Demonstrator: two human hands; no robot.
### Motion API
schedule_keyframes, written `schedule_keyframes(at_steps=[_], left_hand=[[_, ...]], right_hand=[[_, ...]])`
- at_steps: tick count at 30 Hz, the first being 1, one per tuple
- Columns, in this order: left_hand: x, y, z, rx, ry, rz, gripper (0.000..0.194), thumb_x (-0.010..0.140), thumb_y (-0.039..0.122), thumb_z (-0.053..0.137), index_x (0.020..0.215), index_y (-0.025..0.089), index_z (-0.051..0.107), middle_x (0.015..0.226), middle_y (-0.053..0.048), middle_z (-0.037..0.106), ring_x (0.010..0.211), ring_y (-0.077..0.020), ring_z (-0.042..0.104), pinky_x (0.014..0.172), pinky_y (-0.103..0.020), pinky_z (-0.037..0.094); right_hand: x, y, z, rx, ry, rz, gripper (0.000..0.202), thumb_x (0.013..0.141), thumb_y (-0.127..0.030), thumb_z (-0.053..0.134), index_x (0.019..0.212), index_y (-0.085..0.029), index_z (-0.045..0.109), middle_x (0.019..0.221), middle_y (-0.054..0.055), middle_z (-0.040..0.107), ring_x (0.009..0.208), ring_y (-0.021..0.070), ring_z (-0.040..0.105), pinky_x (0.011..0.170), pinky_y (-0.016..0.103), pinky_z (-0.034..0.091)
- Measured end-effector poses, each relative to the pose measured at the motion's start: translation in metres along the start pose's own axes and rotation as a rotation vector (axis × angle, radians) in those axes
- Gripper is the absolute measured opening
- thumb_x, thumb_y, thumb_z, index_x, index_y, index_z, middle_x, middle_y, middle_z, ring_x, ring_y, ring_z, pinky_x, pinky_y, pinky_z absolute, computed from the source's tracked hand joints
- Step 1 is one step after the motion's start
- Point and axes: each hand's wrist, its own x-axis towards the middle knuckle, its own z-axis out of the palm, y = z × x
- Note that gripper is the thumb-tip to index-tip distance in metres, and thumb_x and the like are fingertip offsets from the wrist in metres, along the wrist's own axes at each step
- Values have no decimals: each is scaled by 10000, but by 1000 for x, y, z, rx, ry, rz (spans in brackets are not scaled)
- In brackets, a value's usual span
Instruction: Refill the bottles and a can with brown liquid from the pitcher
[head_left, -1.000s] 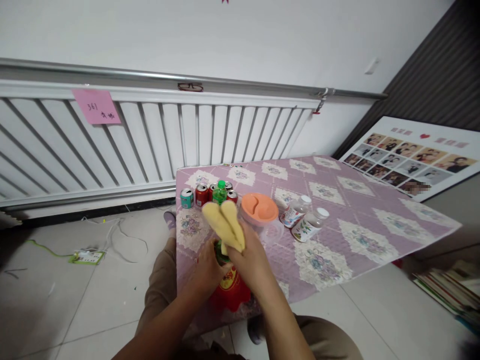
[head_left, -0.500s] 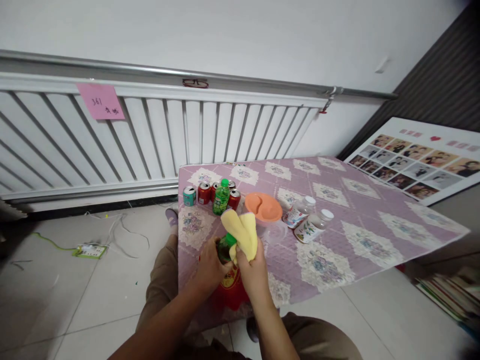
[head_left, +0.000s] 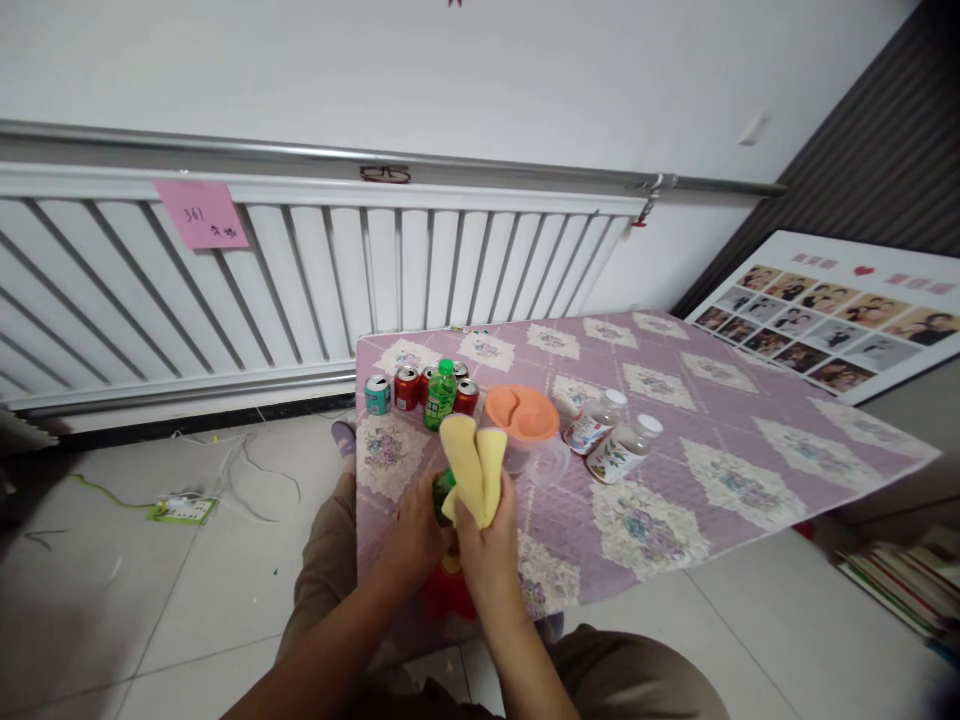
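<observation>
Cloth (head_left: 471, 470) lower, nearer table edge (head_left: 564, 603)

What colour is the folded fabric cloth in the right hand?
The folded fabric cloth is pale yellow, best seen in the head view.

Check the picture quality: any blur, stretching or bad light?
Head view: lens stretch seems to slant the radiator slats at left and pull out the table's right corner; also head view: books look soft, upper right corner dark, yellow cloth without harsh glare.
</observation>
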Motion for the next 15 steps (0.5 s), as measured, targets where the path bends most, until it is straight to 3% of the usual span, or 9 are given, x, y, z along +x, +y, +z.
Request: schedule_keyframes(at_steps=[3, 5, 10, 15], left_hand=[[1, 2, -1, 9, -3, 31, 489, 837, 212, 713, 1307, 228, 582, 1279, -122, 669, 1224, -314, 613, 1096, -502, 466], [2, 1, 0, 15, -4, 37, 480, 834, 213, 722, 1293, 225, 583, 1274, -125, 670, 1216, -319, 612, 1090, -512, 467], [6, -5, -2, -26, -63, -16, 624, 735, 161, 795, 1305, 210, 548, 1257, -111, 671, 1192, -297, 629, 1059, -478, 499], [8, -13, -4, -125, -142, -75, 667, 726, 139, 789, 1324, 188, 498, 1230, -111, 679, 1135, -264, 679, 1028, -460, 536]], right_hand=[[0, 7, 13, -112, 41, -115, 730, 814, -439, 698, 1446, -186, 435, 1471, 213, 531, 1384, 378, 494, 1149, 639, 398], [2, 11, 15, -140, 48, -119, 698, 807, -416, 695, 1420, -185, 453, 1426, 207, 555, 1352, 377, 516, 1133, 639, 416], [13, 10, 2, -77, -26, -31, 572, 815, -366, 677, 1352, -224, 538, 1278, 133, 663, 1192, 316, 628, 1037, 535, 518], [19, 13, -10, 85, -82, 122, 548, 849, -446, 659, 1330, -197, 572, 1188, 117, 733, 1050, 276, 699, 933, 460, 577]])
